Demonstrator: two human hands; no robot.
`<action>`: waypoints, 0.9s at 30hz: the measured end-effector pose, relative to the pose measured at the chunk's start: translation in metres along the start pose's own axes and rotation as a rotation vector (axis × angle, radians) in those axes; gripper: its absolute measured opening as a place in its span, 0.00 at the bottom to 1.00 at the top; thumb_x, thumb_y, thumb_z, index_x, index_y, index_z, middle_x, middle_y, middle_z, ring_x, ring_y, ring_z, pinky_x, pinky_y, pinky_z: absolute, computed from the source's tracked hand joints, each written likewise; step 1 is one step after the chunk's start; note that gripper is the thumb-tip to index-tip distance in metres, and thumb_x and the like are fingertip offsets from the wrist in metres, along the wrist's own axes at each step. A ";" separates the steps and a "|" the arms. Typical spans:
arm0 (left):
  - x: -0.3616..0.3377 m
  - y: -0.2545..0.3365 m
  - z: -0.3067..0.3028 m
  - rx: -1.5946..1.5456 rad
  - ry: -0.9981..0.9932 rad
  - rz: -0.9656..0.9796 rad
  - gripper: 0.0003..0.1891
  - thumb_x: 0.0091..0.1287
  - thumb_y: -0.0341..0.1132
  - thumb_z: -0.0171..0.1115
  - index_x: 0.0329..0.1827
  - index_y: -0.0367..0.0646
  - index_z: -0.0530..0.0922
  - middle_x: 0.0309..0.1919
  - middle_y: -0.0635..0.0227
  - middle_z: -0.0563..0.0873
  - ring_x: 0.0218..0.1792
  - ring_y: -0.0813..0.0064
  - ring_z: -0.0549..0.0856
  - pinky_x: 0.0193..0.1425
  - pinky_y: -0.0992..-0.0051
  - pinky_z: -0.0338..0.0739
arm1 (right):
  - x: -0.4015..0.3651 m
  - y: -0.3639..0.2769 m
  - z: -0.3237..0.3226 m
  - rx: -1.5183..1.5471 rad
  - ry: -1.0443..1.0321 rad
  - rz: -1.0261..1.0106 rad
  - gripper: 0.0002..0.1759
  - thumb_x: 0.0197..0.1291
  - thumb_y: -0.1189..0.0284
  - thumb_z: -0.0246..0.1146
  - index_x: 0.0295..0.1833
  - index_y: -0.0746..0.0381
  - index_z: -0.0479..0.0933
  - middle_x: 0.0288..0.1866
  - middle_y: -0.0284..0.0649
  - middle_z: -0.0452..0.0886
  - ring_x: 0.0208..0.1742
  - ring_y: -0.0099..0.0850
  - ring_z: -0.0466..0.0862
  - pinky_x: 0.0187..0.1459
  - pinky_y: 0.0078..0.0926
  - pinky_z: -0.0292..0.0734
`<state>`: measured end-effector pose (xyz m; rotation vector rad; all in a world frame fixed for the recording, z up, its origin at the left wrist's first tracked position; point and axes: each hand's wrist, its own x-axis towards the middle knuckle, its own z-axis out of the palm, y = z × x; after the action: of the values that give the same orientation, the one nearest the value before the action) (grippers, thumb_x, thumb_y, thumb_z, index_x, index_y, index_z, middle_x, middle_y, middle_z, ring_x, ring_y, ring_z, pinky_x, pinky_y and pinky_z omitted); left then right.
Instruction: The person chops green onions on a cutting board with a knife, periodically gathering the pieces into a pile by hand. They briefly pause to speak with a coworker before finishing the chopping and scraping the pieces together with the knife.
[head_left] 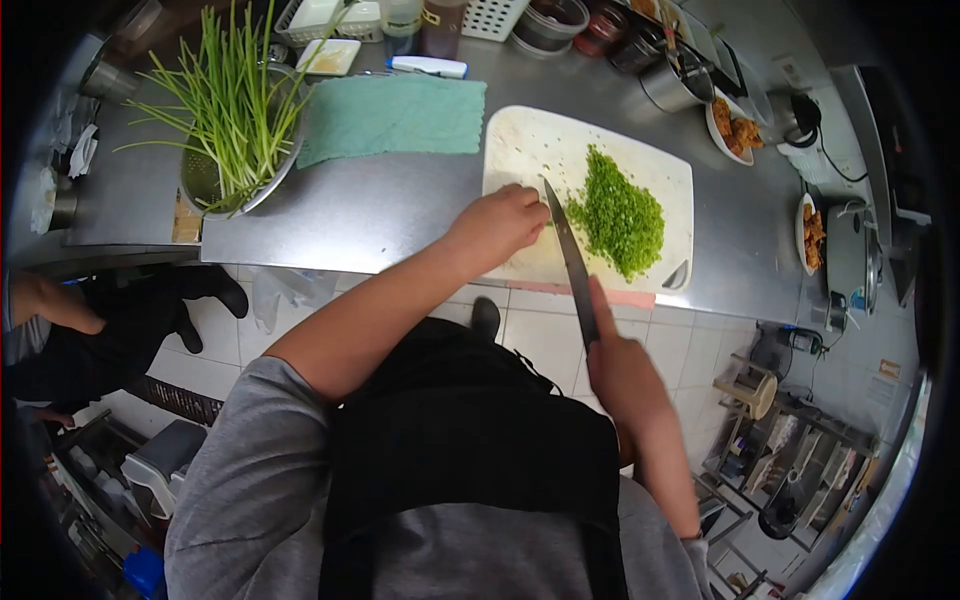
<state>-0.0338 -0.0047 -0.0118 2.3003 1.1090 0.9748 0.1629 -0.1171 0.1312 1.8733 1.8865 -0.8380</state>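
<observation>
My right hand [628,378] is wrapped around the handle of a long kitchen knife [572,245], its index finger stretched along the blade's spine. The blade slants across a white cutting board [515,130], beside the fingertips of my left hand [508,225]. Those fingers are curled down on the board, with a bit of green onion showing at their tips; the hand hides most of it. To the right of the blade lies a heap of finely chopped green onion [622,215]. Small scraps are scattered around it.
A metal colander [290,165] of whole green onions [225,130] stands at left. A green cloth [395,115] lies between it and the board. Containers, a metal pot [677,85] and a plate of fried food [735,130] line the back right. Another person [100,320] is at far left.
</observation>
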 end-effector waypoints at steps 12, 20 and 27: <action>0.001 -0.003 -0.002 0.102 -0.049 0.047 0.05 0.65 0.34 0.66 0.40 0.46 0.81 0.39 0.69 0.81 0.45 0.64 0.84 0.47 0.66 0.83 | 0.030 -0.012 0.046 0.011 0.067 0.045 0.48 0.66 0.77 0.54 0.86 0.50 0.38 0.26 0.57 0.83 0.30 0.55 0.85 0.35 0.54 0.79; -0.005 0.001 -0.016 0.001 -0.035 -0.034 0.09 0.62 0.33 0.70 0.42 0.45 0.80 0.41 0.65 0.80 0.48 0.61 0.82 0.53 0.64 0.81 | 0.002 -0.012 -0.033 0.076 -0.083 -0.017 0.48 0.67 0.77 0.54 0.86 0.50 0.37 0.27 0.58 0.83 0.31 0.55 0.85 0.38 0.53 0.79; 0.000 -0.005 -0.005 -0.008 -0.017 0.031 0.06 0.60 0.29 0.69 0.36 0.44 0.79 0.37 0.66 0.79 0.42 0.61 0.81 0.47 0.64 0.81 | 0.032 -0.025 0.037 0.014 0.024 0.077 0.53 0.59 0.80 0.55 0.86 0.52 0.36 0.27 0.56 0.84 0.30 0.54 0.85 0.36 0.53 0.80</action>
<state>-0.0403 -0.0016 -0.0119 2.3219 1.0635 0.9680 0.1302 -0.1139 0.0867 1.9594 1.8147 -0.8098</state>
